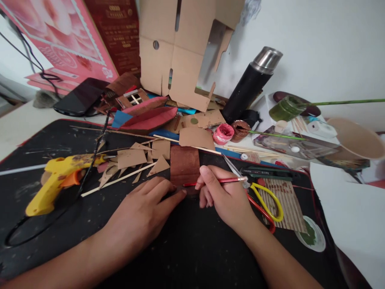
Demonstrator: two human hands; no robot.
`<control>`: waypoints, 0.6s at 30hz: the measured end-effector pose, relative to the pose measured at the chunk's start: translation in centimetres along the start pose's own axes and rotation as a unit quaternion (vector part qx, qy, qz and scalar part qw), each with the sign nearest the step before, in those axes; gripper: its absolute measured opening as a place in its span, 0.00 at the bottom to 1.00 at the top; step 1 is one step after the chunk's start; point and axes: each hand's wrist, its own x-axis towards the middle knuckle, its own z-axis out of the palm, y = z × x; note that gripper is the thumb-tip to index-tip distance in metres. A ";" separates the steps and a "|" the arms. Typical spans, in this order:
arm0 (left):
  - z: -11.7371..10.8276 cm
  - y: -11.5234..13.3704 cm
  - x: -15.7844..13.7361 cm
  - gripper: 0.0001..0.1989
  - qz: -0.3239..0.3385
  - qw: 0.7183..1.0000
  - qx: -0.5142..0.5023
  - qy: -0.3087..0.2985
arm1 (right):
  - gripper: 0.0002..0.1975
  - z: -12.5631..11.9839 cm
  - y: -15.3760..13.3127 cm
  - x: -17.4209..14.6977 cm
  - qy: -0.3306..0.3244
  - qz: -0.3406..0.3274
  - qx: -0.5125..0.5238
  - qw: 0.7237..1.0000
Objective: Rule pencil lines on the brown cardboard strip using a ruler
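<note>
A red pencil is pinched in my right hand, its tip pointing left over a brown-painted cardboard piece. That piece lies flat on the black mat in front of me. My left hand rests on the mat with its fingers stretched out, and the fingertips touch the lower left part of the brown piece. Part of the piece's lower edge is hard to make out near my fingers. Beside my right hand lie scissors with one yellow and one red handle.
A yellow glue gun with a black cord lies on the left. Cardboard scraps and thin sticks lie beyond my left hand. At the back are pink and brown paint jars and a black thermos. Corrugated card lies right.
</note>
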 end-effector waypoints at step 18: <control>-0.2 -0.1 0.2 0.15 0.005 1.000 0.002 0.006 | 0.29 -1.0 -0.4 0.5 0.039 0.041 -0.032 0.998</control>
